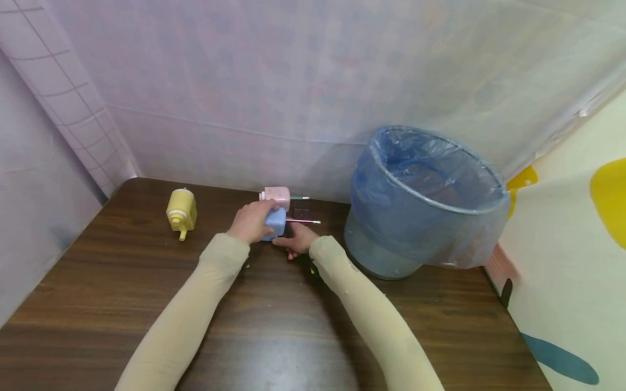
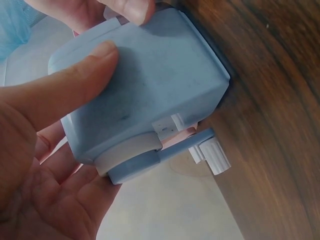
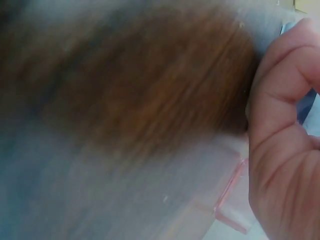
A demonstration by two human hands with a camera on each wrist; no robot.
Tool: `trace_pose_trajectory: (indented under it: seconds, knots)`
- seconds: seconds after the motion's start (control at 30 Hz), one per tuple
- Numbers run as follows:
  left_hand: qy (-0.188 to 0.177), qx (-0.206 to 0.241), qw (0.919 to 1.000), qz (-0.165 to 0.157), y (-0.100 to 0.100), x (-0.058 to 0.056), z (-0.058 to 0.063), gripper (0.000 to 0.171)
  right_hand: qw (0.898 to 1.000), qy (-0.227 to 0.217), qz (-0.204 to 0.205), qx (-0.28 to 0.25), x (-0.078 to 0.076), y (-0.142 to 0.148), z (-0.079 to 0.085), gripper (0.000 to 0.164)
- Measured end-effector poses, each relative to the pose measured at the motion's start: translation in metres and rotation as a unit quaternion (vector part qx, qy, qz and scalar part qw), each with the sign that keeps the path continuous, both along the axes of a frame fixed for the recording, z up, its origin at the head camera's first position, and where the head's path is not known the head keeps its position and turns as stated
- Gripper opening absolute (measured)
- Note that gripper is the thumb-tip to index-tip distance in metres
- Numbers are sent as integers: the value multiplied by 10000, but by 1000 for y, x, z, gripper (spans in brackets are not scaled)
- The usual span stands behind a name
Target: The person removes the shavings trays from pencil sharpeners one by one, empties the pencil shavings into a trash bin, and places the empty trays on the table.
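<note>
My left hand (image 1: 251, 220) grips a blue hand-crank pencil sharpener (image 1: 276, 220), thumb along one broad side. Its crank (image 2: 186, 145) with a white knob shows in the left wrist view. A pencil (image 1: 305, 221) sticks out of its right end. Near that end my right hand (image 1: 300, 239) holds the sharpener's edge, its thumb on the blue side and its fingers curled; their tips are partly hidden. Just behind stands a pink pencil sharpener (image 1: 277, 195), with another pencil (image 1: 300, 198) sticking out to the right. A clear pinkish tray (image 3: 230, 192) shows beside my right hand in the right wrist view.
A yellow hand-crank sharpener (image 1: 182, 209) stands to the left on the brown wooden table (image 1: 274, 326). On the right, close to my right forearm, is a tall bin (image 1: 381, 244) lined with a blue plastic bag (image 1: 415, 217). A pale curtain (image 1: 235, 81) hangs behind the table.
</note>
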State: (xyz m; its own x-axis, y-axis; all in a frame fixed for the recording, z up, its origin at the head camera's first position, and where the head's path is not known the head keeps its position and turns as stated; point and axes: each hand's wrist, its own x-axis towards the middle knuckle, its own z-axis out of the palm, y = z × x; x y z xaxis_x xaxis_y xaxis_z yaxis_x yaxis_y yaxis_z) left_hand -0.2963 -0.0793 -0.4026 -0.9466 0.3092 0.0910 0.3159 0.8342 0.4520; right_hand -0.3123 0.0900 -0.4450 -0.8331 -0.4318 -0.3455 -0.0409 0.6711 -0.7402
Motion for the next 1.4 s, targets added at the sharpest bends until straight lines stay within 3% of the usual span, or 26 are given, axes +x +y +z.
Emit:
trace_pose_trajectory:
  seconds: [0.37, 0.6, 0.9, 1.17, 1.4]
  knots:
    - [49, 19, 10000, 6, -1, 1, -1, 58, 9998, -127, -181, -11, -5, -2, -5, 48]
    - [37, 50, 10000, -5, 3, 3, -3, 57, 9990, -303, -303, -135, 3, 0, -1, 52]
    - [48, 45, 10000, -32, 4, -1, -4, 59, 9943, -645, -582, -626, 7, 3, 2, 42]
    - [64, 6, 10000, 38, 1, 1, -1, 59, 9890, -702, -771, -1050, 2, 4, -9, 52]
    - [64, 44, 10000, 38, 0, 1, 0, 58, 9910, -575, -586, -1055, 11, 3, 5, 54]
